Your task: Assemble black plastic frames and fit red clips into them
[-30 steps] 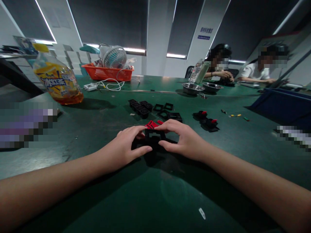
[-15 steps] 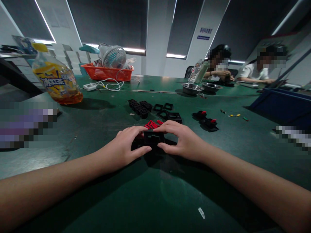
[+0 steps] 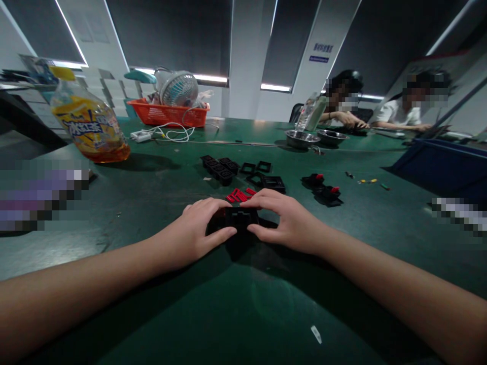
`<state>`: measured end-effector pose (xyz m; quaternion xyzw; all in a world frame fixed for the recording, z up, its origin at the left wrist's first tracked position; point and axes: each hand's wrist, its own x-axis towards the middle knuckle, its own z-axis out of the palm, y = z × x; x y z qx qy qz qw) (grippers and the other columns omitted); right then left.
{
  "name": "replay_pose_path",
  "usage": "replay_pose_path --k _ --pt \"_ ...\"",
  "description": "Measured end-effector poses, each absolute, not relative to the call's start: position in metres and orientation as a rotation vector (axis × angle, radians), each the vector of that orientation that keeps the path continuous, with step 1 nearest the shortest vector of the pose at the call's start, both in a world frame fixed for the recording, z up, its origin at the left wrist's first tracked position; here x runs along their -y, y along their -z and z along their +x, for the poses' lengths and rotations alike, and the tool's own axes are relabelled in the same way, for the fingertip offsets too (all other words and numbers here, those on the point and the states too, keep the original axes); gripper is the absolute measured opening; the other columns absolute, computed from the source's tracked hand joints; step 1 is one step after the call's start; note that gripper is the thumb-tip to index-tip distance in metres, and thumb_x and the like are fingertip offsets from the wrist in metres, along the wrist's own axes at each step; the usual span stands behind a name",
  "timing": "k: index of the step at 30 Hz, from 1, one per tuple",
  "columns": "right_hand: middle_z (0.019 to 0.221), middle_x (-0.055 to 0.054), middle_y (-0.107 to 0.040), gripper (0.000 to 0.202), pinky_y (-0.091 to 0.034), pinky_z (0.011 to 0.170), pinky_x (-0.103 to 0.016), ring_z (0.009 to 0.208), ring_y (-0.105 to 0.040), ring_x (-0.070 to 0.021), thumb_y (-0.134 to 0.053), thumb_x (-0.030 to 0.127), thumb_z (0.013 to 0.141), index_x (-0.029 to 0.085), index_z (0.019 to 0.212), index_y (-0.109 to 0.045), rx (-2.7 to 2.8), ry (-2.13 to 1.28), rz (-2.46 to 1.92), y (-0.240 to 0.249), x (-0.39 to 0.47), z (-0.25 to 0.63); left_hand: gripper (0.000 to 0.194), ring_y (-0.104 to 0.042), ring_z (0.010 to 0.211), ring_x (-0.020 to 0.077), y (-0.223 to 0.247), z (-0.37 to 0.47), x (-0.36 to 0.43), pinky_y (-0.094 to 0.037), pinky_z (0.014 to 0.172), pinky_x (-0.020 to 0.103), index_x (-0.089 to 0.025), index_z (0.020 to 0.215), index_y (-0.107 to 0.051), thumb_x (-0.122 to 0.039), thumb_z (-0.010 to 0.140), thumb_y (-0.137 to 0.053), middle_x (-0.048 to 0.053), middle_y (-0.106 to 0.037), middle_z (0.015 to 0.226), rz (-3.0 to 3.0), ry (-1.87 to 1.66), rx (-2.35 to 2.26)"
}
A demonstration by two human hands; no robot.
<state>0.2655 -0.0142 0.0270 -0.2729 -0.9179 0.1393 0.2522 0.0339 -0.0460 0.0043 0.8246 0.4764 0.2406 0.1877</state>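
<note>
Both my hands grip a black plastic frame [image 3: 242, 218] from its two sides, low over the green table [image 3: 213, 324]. My left hand [image 3: 201, 223] has its thumb at the near left corner and its fingers along the far left edge. At the right, my right hand [image 3: 283, 220] holds the frame the same way. A notched opening shows in the frame's middle; its underside is in shadow. Just beyond my fingertips lie several red plastic strips [image 3: 239, 194]. Farther off are black block-shaped parts [image 3: 219, 170] and thin square black frames [image 3: 264, 166].
Black parts with red tips [image 3: 327, 194] lie to the right, near small coloured pieces [image 3: 367, 181]. A bottle of orange drink [image 3: 91, 126] stands left. Behind are a red basket [image 3: 171, 115] holding a fan, metal bowls [image 3: 302, 138], a blue bin [image 3: 445, 167] and two people seated.
The black frame has tilted slightly between my hands, and its opening now looks darker. My hands have hardly moved. A person's hands at the back right have shifted.
</note>
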Motion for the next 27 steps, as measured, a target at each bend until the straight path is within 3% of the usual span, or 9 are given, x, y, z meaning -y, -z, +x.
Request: replay_pose_path --k 27 --pt "0.109 -0.011 -0.067 0.034 -0.051 0.091 -0.039 0.103 -0.063 -0.0223 -0.068 0.027 0.084 0.015 0.116 -0.067 2.522 -0.376 -0.721 -0.0264 0.0146 0.2666 0.043 -0.056 0.114 0.0309 -0.01 0.0337 0.0508 -0.042 0.103 0.051 -0.017 0.118 -0.057 -0.043 0.085 -0.056 0.013 -0.063 0.12 2.295 -0.664 -1.312"
